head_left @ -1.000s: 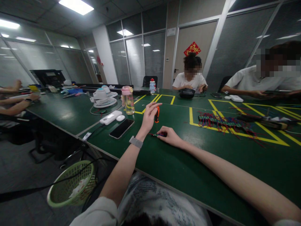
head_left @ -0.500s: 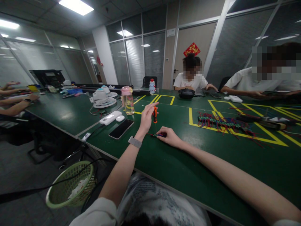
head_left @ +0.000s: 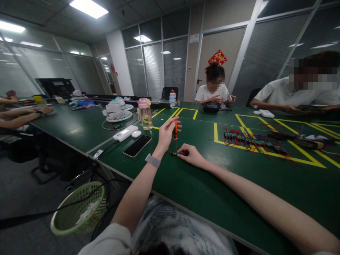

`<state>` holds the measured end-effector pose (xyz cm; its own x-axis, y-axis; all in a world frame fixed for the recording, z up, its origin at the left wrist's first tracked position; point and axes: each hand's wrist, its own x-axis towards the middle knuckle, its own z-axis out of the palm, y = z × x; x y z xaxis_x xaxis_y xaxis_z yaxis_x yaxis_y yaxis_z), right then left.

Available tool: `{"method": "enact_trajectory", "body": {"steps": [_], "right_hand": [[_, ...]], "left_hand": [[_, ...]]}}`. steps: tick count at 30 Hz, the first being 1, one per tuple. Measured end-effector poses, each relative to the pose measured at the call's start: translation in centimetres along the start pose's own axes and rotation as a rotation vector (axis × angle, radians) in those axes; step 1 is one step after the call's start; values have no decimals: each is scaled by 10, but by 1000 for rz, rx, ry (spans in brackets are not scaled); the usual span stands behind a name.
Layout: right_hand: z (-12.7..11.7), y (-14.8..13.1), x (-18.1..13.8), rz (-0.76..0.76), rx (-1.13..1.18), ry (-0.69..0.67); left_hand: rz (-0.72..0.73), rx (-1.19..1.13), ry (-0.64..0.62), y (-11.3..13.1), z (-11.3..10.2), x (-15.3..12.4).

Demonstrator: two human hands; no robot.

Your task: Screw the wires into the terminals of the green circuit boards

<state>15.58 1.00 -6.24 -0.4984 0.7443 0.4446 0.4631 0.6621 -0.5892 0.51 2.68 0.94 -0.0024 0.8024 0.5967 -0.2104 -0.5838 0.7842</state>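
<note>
My left hand (head_left: 166, 132) pinches the orange handle of a small screwdriver (head_left: 175, 129), held upright with its thin shaft pointing down. The tip meets a small green connector with coloured wires (head_left: 175, 153) that lies on the green table (head_left: 202, 191). My right hand (head_left: 191, 155) rests on the table and presses this connector down with closed fingers. A grey watch sits on my left wrist.
A black phone (head_left: 137, 145), a white power bank (head_left: 124, 132), a clear bottle with a pink lid (head_left: 145, 113) and small fans (head_left: 116, 111) lie to the left. A heap of wired connectors (head_left: 249, 139) sits inside yellow tape at right. Other people sit around the table. A green basket (head_left: 79, 208) stands on the floor.
The screwdriver and my left hand shifted slightly, with small turns of the fingers. My right hand stayed on the connector. The person opposite moved their hands.
</note>
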Motion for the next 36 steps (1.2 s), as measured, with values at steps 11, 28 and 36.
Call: {"method": "enact_trajectory", "body": {"steps": [11,28,36], "right_hand": [[0,-2,0,3,-22,3],[0,-2,0,5,-20,8],[-1,-4,0,4,-23,5]], "left_hand": [[8,-8,23,-1,-1,1],[120,191,135,-1,-3,1],[52,100,77,0,-1,1]]}}
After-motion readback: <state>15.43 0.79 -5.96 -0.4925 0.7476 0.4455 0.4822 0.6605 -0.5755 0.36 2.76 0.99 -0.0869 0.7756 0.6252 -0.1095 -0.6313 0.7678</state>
